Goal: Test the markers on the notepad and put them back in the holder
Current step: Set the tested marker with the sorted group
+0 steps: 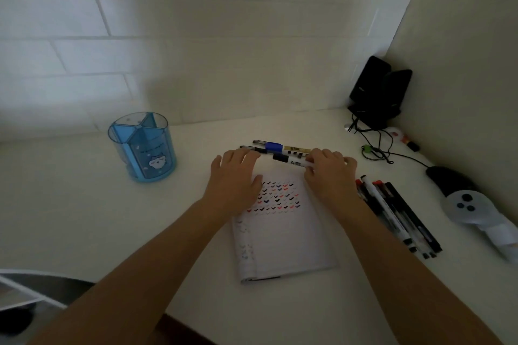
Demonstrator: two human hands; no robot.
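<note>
A white notepad (283, 232) lies on the desk, its upper part covered in rows of coloured check marks. Beyond its far edge lie three markers (283, 148) side by side. My left hand (235, 179) lies flat over the notepad's top left corner, fingertips touching the markers' left ends. My right hand (329, 173) pinches the right end of the nearest one, a white marker with a black cap (288, 160). The blue see-through holder (142, 145) stands at the left with nothing visible in its compartments. Several more markers (398, 216) lie right of the notepad.
Two black speakers (377, 92) stand in the back right corner with loose cables (375, 145) in front. A black mouse (445, 179) and a grey controller (468, 209) lie at the right edge. The wall runs close behind the desk.
</note>
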